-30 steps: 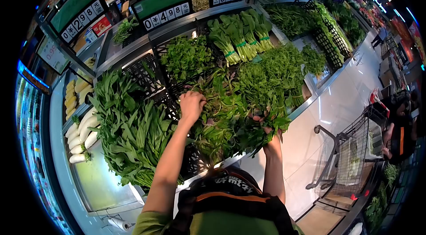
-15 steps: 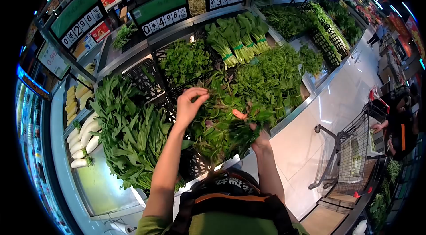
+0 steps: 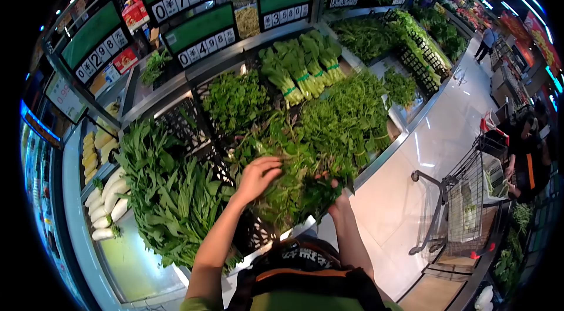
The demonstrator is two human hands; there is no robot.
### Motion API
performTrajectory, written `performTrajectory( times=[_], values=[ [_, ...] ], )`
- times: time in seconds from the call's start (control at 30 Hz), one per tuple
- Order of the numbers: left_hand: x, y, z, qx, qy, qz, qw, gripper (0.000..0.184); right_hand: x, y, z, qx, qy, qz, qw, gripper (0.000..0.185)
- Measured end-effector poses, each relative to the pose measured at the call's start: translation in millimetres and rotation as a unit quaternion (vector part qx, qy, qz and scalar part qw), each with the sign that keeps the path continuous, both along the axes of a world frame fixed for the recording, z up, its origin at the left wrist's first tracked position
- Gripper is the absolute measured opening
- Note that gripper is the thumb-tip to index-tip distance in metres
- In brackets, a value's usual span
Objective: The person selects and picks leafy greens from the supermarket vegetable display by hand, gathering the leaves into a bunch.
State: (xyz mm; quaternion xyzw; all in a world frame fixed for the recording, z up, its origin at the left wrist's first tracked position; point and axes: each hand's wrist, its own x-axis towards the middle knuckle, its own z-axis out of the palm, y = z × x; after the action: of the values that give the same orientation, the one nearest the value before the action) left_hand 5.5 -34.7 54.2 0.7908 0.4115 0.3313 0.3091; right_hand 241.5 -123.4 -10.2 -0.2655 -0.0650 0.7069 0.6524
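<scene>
Above the loose greens [image 3: 277,204], the left hand [image 3: 256,182] is held half-curled, its contents unclear; at their near edge, a leafy bunch [image 3: 320,194] is gripped by the right hand [image 3: 341,200]. Sorting seems underway; a light pinch is called for.

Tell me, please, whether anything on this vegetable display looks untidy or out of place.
Nothing looks spilled or damaged. The loose greens between the left hand and the right hand look untidy, though: their stems and leaves lie tangled in different directions, while the banded bunches beyond them are lined up neatly.
</scene>
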Motion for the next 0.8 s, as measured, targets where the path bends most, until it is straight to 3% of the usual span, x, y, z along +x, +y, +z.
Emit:
performTrajectory(
  times=[0.13,0.17,0.2,0.23,0.27,0.3,0.37,0.43,0.53,0.63,0.67,0.73,0.8],
  values=[
    [-12.0,56.6,-15.6,0.082,0.047,0.065,0.993,0.021,2.2,-6.7,13.3,0.05,-0.031,-0.014,0.998,0.045],
    [-14.1,60.4,-22.3,0.079,0.121,0.054,0.988,0.022,3.0,-7.1,18.9,0.062,-0.034,-0.015,0.997,0.045],
    [-10.3,62.0,-18.9,0.006,0.29,-0.01,0.957,0.024,5.0,-10.0,21.5,0.074,-0.038,-0.018,0.996,0.045],
    [-7.8,60.6,-15.7,-0.066,0.448,-0.075,0.889,0.025,7.2,-16.7,19.4,0.068,-0.051,-0.023,0.996,0.045],
    [-15.3,61.6,-44.1,-0.104,0.452,-0.107,0.879,0.03,10.9,-15.9,17.1,0.07,-0.063,-0.028,0.995,0.045],
    [-20.5,55.4,-32.2,-0.114,0.395,-0.14,0.901,0.028,12.7,-13.3,18.4,0.072,-0.075,-0.031,0.994,0.045],
    [-31.2,72.9,-48.5,-0.16,0.284,-0.093,0.941,0.024,13.7,-14.7,20.1,0.052,-0.086,-0.036,0.994,0.045],
    [-28.8,80.4,-44.9,-0.133,0.186,0.071,0.971,0.021,14.3,-16.6,20.0,0.046,-0.081,-0.042,0.995,0.045],
    [-14.3,96.2,-49.0,-0.165,0.185,0.236,0.94,0.023,9.6,-16.6,21.7,0.06,-0.065,-0.043,0.995,0.044],
    [2.9,99.9,-55.6,-0.153,0.254,0.278,0.913,0.028,5.9,-17.9,29.2,0.056,-0.103,-0.041,0.992,0.044],
    [7.1,101.4,-57.8,-0.192,0.234,0.278,0.912,0.029,5.3,-17.7,30.1,0.048,-0.108,-0.035,0.992,0.044],
    [9.4,100.6,-71.9,-0.128,0.187,0.299,0.927,0.025,8.3,-17.8,31.5,0.034,-0.119,-0.024,0.992,0.045],
    [8.5,97.8,-72.6,-0.097,0.147,0.315,0.933,0.019,13.3,-19.8,25.5,0.042,-0.141,-0.02,0.989,0.058]
  ],
)
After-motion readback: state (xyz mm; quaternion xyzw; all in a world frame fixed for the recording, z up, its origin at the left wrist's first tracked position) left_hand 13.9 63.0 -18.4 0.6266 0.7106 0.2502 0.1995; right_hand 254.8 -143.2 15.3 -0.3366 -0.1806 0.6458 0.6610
